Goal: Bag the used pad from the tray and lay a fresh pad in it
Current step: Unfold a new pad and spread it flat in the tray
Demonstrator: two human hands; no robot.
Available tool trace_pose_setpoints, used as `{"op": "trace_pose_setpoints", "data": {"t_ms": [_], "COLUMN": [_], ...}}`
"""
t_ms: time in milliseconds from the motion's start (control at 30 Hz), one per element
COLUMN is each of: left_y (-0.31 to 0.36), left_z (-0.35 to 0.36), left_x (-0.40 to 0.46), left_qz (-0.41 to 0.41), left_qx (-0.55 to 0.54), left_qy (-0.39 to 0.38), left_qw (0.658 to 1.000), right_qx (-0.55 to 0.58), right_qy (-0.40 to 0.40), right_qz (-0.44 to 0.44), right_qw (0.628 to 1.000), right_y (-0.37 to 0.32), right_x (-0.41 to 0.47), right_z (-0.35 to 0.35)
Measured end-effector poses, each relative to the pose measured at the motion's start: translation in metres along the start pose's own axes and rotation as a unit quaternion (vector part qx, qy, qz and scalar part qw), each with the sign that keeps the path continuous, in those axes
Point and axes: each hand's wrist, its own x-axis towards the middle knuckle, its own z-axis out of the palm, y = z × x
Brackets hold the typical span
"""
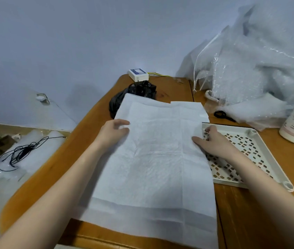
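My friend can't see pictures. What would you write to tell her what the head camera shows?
Two bare hands, left hand and right hand, hold the side edges of a white pad spread over a wooden table. A white perforated tray lies partly under the pad's right edge, and a black bag sits behind the pad.

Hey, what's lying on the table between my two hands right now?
In the head view, the white pad spreads flat between your left hand and right hand; both grip its side edges.
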Motion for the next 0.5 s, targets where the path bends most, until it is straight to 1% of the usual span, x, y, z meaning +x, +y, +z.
{"op": "trace_pose_setpoints", "data": {"t_ms": [67, 133, 167, 267, 367, 433, 500], "left_y": [0.004, 0.009, 0.012, 0.021, 0.03, 0.037, 0.046], "left_z": [0.005, 0.011, 0.014, 0.017, 0.015, 0.016, 0.021], "left_x": [-0.002, -0.004, -0.006, -0.009, -0.011, -0.013, -0.015], "left_qz": [0.002, 0.005, 0.005, 0.005, 0.021, 0.033, 0.044], "left_qx": [0.011, 0.01, 0.004, -0.04, -0.064, -0.069, -0.076], "left_qy": [-0.009, -0.009, -0.009, -0.035, -0.075, -0.064, -0.044], "left_qw": [1.0, 1.0, 1.0, 0.999, 0.995, 0.995, 0.995], "right_qx": [0.069, 0.16, 0.187, 0.235, 0.275, 0.273, 0.269], "right_qy": [-0.005, -0.006, 0.0, 0.033, 0.098, 0.145, 0.172], "right_qz": [0.008, 0.007, 0.007, -0.006, -0.05, -0.079, -0.096], "right_qw": [0.998, 0.987, 0.982, 0.971, 0.955, 0.948, 0.943], "right_y": [0.002, 0.005, 0.006, 0.009, 0.013, 0.02, 0.027], "right_x": [-0.003, -0.003, -0.004, -0.006, -0.011, -0.013, -0.013], "right_z": [-0.001, -0.004, -0.006, -0.018, -0.032, -0.043, -0.053]}}
